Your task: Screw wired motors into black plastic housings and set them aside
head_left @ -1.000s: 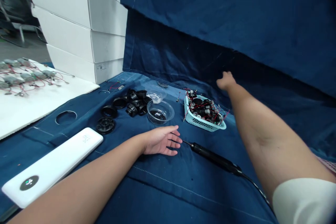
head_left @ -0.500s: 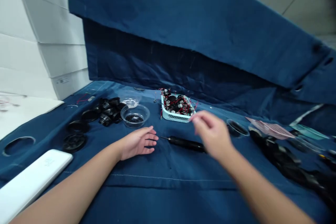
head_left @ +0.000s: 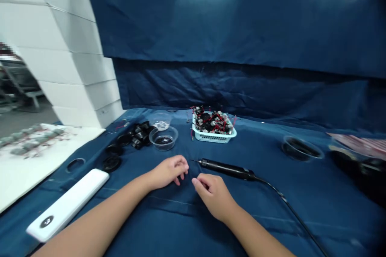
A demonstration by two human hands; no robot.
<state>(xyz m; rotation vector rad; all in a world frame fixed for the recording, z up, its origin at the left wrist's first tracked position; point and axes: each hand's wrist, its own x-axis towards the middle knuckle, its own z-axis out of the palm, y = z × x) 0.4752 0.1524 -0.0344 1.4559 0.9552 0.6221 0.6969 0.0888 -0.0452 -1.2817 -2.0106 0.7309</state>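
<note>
My left hand [head_left: 169, 171] rests on the blue cloth [head_left: 187, 225], fingers curled down and loosely closed, nothing visible in them. Close to its right sits my right hand [head_left: 212, 194], fingers bent inward, thumb tip near the left fingers; I cannot make out anything held. A black electric screwdriver [head_left: 226, 168] with a cord [head_left: 289, 204] lies just beyond both hands, untouched. Farther back stand a light blue basket [head_left: 213, 136] full of small motors with red wires, and a clear bowl [head_left: 163, 138] holding dark small parts.
Black round plastic parts [head_left: 132, 139] lie left of the bowl. A white flat device [head_left: 68, 204] sits at the front left. White board with wired motors [head_left: 27, 140] and stacked white boxes [head_left: 60, 48] stand left. A dark dish [head_left: 301, 149] and black items [head_left: 362, 172] lie right.
My right hand drew back from the far cloth wall to the cloth beside my left hand. My left fingers curled in. The view swung right, then centred.
</note>
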